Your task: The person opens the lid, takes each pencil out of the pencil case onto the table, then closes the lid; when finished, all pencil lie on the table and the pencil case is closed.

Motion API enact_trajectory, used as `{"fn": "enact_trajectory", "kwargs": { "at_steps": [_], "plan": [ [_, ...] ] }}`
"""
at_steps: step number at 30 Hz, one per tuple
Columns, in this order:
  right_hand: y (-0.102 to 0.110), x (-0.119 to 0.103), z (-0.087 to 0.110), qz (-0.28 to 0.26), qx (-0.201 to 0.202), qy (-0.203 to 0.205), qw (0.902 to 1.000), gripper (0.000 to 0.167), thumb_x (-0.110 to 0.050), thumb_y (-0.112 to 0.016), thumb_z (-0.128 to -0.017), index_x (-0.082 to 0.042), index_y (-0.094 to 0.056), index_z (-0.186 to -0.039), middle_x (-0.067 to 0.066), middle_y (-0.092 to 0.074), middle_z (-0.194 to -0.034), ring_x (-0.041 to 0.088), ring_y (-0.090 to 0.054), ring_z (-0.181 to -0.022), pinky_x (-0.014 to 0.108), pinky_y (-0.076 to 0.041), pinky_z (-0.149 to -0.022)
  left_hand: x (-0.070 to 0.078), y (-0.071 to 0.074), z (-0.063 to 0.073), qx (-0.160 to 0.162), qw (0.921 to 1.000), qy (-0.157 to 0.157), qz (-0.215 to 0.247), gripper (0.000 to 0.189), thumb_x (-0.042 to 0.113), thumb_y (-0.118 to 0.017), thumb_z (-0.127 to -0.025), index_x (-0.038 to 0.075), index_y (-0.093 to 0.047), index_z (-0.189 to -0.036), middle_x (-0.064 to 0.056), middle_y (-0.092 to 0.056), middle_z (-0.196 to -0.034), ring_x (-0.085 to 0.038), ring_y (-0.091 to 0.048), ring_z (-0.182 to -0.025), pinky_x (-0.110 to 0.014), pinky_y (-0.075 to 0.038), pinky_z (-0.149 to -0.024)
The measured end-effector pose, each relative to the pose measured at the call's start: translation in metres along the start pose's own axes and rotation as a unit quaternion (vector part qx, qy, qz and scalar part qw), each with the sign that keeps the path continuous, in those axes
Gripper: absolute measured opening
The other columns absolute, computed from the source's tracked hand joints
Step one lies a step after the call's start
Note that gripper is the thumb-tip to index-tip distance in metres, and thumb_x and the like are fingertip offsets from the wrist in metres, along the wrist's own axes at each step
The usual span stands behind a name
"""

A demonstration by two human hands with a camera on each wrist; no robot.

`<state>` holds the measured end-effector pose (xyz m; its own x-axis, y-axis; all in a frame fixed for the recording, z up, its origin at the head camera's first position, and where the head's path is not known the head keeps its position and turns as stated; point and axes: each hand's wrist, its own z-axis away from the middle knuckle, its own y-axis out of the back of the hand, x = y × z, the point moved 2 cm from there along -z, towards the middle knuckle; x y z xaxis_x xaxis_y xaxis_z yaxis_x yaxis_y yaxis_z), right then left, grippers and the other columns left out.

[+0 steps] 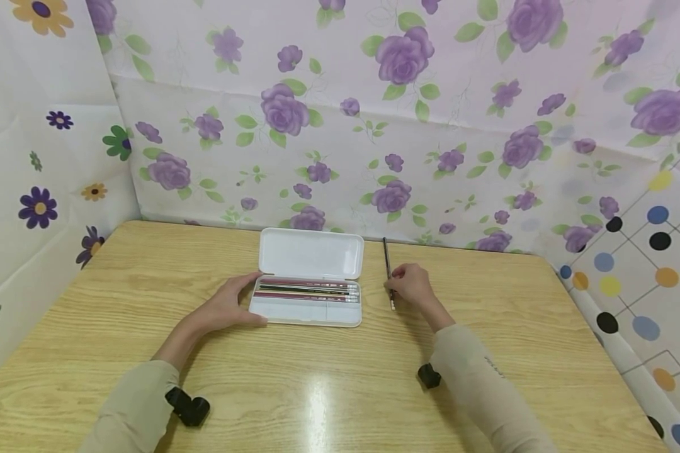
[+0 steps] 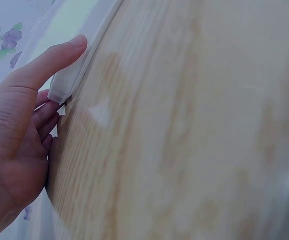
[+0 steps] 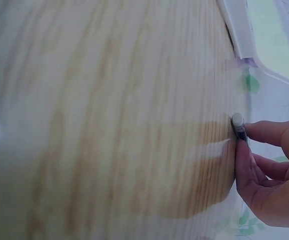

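An open white pencil case (image 1: 306, 316) lies on the table, its lid (image 1: 311, 253) tipped back toward the wall. Several pencils (image 1: 308, 290), dark red and black with white eraser ends, lie side by side in it. My left hand (image 1: 225, 306) grips the case's left end, thumb at the near corner and fingers toward the far side; the left wrist view shows the thumb against the case's edge (image 2: 77, 77). Right of the case, my right hand (image 1: 412, 284) pinches a dark pencil (image 1: 387, 258) between thumb and finger. Its eraser end (image 3: 238, 120) points toward me.
The wood-grain table (image 1: 317, 377) reaches back to a wall covering (image 1: 340, 145) with purple flowers. Patterned sheets also hang at the left and right. Small black devices (image 1: 188, 407) are strapped at both sleeves.
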<state>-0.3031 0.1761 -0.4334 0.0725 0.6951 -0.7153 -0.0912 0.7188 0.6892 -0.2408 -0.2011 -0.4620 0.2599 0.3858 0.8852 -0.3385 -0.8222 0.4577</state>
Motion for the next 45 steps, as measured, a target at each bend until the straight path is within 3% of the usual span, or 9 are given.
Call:
{"fn": "enact_trajectory", "kwargs": {
  "at_steps": [6,10,13,17,23,29,37,45],
  "plan": [
    [0.002,-0.002,0.001,0.009,-0.01,0.011,0.9999,0.035,-0.008,-0.073,-0.084,0.011,-0.062,-0.111,0.017,-0.065,-0.093,0.022,-0.064,-0.072,0.029,-0.053,-0.064,-0.001,0.0,0.0,0.003,1.0,0.0,-0.007,0.095,0.021,-0.087,-0.07,0.001,-0.036,-0.147,-0.017,-0.042,-0.144,-0.036,-0.028,-0.137,-0.058,-0.018,-0.109],
    [0.004,-0.004,0.003,0.016,0.002,0.031,0.9994,0.037,-0.01,-0.071,-0.085,0.011,-0.061,-0.115,0.021,-0.065,-0.104,0.03,-0.064,-0.09,0.038,-0.053,-0.079,-0.002,0.001,0.0,0.002,1.0,-0.002,-0.009,0.094,0.022,-0.087,-0.071,0.001,-0.036,-0.147,-0.017,-0.043,-0.144,-0.036,-0.028,-0.137,-0.057,-0.018,-0.109],
    [0.005,-0.008,0.003,0.02,0.018,0.059,0.9979,0.037,-0.01,-0.069,-0.087,0.01,-0.061,-0.117,0.023,-0.064,-0.11,0.034,-0.061,-0.1,0.043,-0.051,-0.086,-0.002,0.001,0.001,0.002,1.0,-0.004,-0.008,0.094,0.021,-0.087,-0.071,0.001,-0.036,-0.147,-0.017,-0.043,-0.144,-0.036,-0.028,-0.137,-0.057,-0.018,-0.109],
    [0.005,-0.02,0.004,0.018,0.021,0.108,0.9938,0.033,-0.009,-0.067,-0.088,0.009,-0.062,-0.115,0.023,-0.065,-0.109,0.035,-0.063,-0.099,0.042,-0.052,-0.083,-0.002,0.001,0.002,0.003,1.0,0.001,-0.008,0.095,0.021,-0.087,-0.071,0.0,-0.035,-0.147,-0.018,-0.041,-0.145,-0.036,-0.027,-0.138,-0.058,-0.018,-0.109],
    [-0.005,-0.041,0.009,0.002,-0.048,0.183,0.9819,0.028,-0.006,-0.067,-0.09,0.008,-0.065,-0.113,0.017,-0.068,-0.103,0.029,-0.064,-0.094,0.036,-0.053,-0.082,-0.001,0.001,0.002,0.007,0.9996,0.015,-0.023,0.098,0.024,-0.087,-0.071,0.0,-0.032,-0.149,-0.02,-0.036,-0.148,-0.038,-0.025,-0.138,-0.058,-0.019,-0.109],
    [-0.025,-0.062,0.018,0.051,-0.12,0.25,0.9596,0.022,-0.007,-0.066,-0.092,0.003,-0.068,-0.111,0.01,-0.07,-0.099,0.022,-0.065,-0.092,0.033,-0.053,-0.08,0.0,0.001,0.001,0.007,0.9996,0.012,-0.024,0.097,0.023,-0.087,-0.07,0.001,-0.034,-0.148,-0.02,-0.038,-0.146,-0.038,-0.027,-0.138,-0.058,-0.02,-0.109],
    [-0.052,-0.08,0.018,0.075,-0.15,0.289,0.9425,0.021,-0.005,-0.068,-0.089,0.001,-0.071,-0.109,0.009,-0.07,-0.101,0.019,-0.065,-0.093,0.029,-0.052,-0.082,-0.001,0.001,0.0,0.006,0.9998,0.006,-0.018,0.095,0.022,-0.087,-0.07,0.004,-0.036,-0.148,-0.017,-0.041,-0.145,-0.035,-0.028,-0.137,-0.058,-0.019,-0.109],
    [-0.071,-0.088,0.016,0.092,-0.156,0.301,0.9362,0.017,-0.002,-0.071,-0.086,0.0,-0.074,-0.103,0.008,-0.072,-0.098,0.018,-0.066,-0.09,0.027,-0.052,-0.079,0.0,0.001,0.001,0.007,0.9998,0.003,-0.02,0.094,0.024,-0.086,-0.071,0.002,-0.035,-0.148,-0.019,-0.041,-0.144,-0.038,-0.028,-0.137,-0.06,-0.019,-0.108]
  ]
}}
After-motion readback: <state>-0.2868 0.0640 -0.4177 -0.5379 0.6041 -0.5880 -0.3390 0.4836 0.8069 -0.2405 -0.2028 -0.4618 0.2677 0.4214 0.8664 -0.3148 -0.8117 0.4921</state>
